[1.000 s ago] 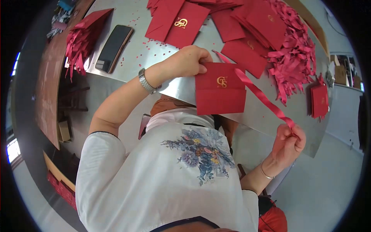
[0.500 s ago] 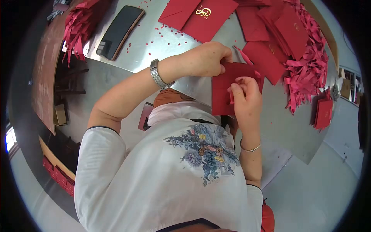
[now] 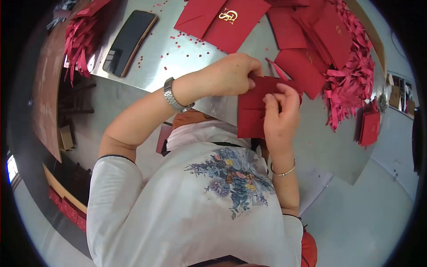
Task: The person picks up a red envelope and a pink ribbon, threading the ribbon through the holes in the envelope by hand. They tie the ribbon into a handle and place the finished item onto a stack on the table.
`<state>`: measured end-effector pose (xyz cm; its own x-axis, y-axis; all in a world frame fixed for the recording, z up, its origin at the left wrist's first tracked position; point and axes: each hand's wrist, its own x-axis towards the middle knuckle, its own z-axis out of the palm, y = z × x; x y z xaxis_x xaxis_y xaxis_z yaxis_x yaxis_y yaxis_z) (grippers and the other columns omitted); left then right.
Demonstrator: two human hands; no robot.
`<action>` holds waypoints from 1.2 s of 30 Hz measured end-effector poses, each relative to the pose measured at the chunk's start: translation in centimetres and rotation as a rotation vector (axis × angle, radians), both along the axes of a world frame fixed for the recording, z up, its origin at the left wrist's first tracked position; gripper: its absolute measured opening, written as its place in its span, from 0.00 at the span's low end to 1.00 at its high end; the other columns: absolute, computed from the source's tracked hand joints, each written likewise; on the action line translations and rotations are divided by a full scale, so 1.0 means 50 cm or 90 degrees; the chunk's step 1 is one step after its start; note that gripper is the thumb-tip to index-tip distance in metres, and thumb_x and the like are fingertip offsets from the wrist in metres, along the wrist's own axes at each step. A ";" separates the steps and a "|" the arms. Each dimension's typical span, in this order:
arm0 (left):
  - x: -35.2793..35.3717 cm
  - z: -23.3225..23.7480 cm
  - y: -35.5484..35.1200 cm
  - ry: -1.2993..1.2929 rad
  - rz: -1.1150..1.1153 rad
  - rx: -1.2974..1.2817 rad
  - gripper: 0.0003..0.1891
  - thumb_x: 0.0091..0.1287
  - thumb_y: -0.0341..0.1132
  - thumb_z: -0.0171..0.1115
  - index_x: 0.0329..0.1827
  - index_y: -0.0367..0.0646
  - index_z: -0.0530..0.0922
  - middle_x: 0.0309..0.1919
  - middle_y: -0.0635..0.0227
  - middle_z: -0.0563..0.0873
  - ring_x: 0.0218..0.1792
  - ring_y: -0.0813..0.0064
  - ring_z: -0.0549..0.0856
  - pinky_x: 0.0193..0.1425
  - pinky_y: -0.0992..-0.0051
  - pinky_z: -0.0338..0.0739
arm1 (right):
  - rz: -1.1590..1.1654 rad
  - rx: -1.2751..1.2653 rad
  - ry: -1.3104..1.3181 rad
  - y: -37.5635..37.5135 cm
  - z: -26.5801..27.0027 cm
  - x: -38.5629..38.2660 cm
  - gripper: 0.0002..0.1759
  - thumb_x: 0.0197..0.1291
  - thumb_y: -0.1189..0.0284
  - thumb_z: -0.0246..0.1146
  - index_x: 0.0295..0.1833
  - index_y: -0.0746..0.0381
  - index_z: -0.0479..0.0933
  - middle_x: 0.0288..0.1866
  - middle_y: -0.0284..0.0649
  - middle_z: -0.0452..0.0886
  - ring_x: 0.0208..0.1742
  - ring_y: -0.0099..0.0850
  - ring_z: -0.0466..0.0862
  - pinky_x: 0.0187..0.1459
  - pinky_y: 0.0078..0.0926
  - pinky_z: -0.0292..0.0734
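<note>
A red paper envelope (image 3: 251, 118) is between my two hands at the table's near edge. My left hand (image 3: 238, 73), with a metal watch at the wrist, is closed on its upper left edge. Over the envelope's right part, my right hand (image 3: 282, 111) has its thumb and fingers curled in; what they pinch is hidden. A bangle circles that wrist. A pink-red ribbon (image 3: 278, 69) sticks out beyond the envelope's top edge. Just past it lie more red envelopes (image 3: 302, 66).
On the metal table (image 3: 155, 82) are a phone (image 3: 130, 43), scattered red paper dots, and red envelopes with a gold emblem (image 3: 235, 22). Bunches of pink-red ribbon hang at the left (image 3: 84, 40) and right (image 3: 351, 84). A small red stack (image 3: 369, 127) stands at the right edge.
The whole view has shifted slightly. My right hand's fingers have moved over the envelope, and the bit of ribbon below them is no longer visible. My left hand keeps its grip.
</note>
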<state>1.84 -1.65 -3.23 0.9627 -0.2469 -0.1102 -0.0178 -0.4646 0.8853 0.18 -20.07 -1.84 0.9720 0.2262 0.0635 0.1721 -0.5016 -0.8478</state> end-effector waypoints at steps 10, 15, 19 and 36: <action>-0.001 -0.004 0.000 -0.006 -0.011 0.010 0.13 0.54 0.25 0.63 0.43 0.35 0.80 0.33 0.56 0.85 0.35 0.61 0.84 0.41 0.68 0.78 | -0.008 -0.072 -0.027 0.026 -0.021 0.003 0.04 0.55 0.76 0.66 0.35 0.65 0.80 0.27 0.44 0.83 0.26 0.34 0.83 0.31 0.28 0.77; 0.000 0.005 -0.003 -0.007 -0.027 0.051 0.11 0.54 0.25 0.60 0.41 0.34 0.80 0.33 0.54 0.84 0.36 0.57 0.84 0.42 0.65 0.78 | -0.012 -0.090 -0.011 0.033 -0.033 0.009 0.05 0.56 0.74 0.66 0.34 0.65 0.79 0.27 0.44 0.83 0.26 0.36 0.83 0.31 0.29 0.77; -0.003 -0.002 -0.011 -0.080 -0.048 0.093 0.10 0.54 0.23 0.58 0.39 0.32 0.79 0.34 0.51 0.83 0.38 0.52 0.83 0.43 0.62 0.77 | -0.009 -0.145 -0.049 0.042 -0.030 0.011 0.05 0.56 0.73 0.65 0.33 0.64 0.79 0.27 0.44 0.83 0.27 0.37 0.84 0.31 0.31 0.77; 0.014 -0.001 0.010 -0.003 -0.063 0.004 0.10 0.59 0.26 0.60 0.43 0.33 0.79 0.32 0.54 0.84 0.33 0.63 0.83 0.39 0.69 0.76 | 0.032 -0.054 -0.069 0.016 -0.022 0.014 0.05 0.56 0.77 0.66 0.36 0.66 0.78 0.27 0.41 0.83 0.24 0.28 0.82 0.30 0.24 0.76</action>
<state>2.55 -1.16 -3.28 0.9344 -0.3398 -0.1071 -0.0685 -0.4665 0.8819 0.87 -19.27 -2.93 0.9478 0.2834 0.1459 0.2869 -0.5593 -0.7777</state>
